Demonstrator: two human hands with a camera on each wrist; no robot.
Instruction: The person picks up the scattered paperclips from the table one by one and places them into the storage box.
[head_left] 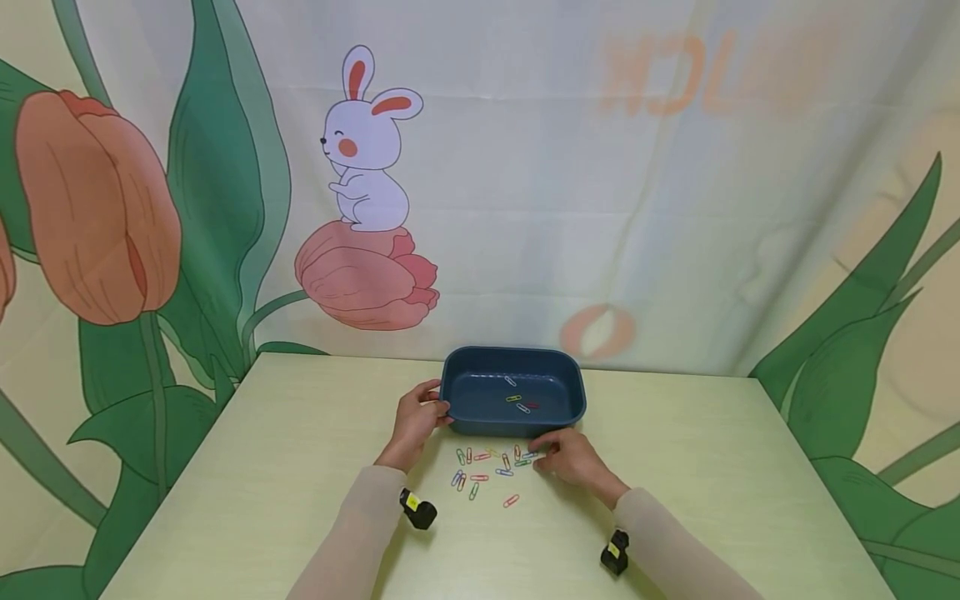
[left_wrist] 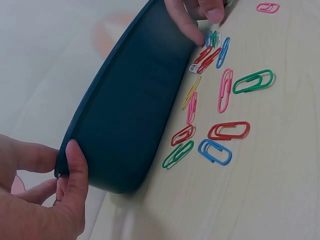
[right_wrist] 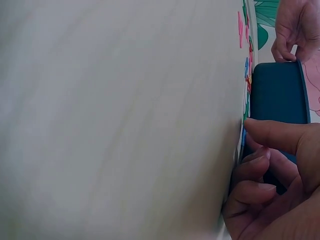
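Observation:
A dark blue rectangular bin stands on the table with a few paper clips inside, among them a yellow paper clip. My left hand grips the bin's left end, with the thumb and fingers on either side of its rim in the left wrist view. Several colored paper clips lie scattered before the bin, including a pink paper clip nearest me. Close to the bin's front right corner, my right hand reaches down at a blue paper clip, its thumb and index fingertip apart.
The pale wooden table runs back to a printed curtain right behind the bin. Black wrist cameras, one on the left sleeve and one on the right, hang low over the tabletop.

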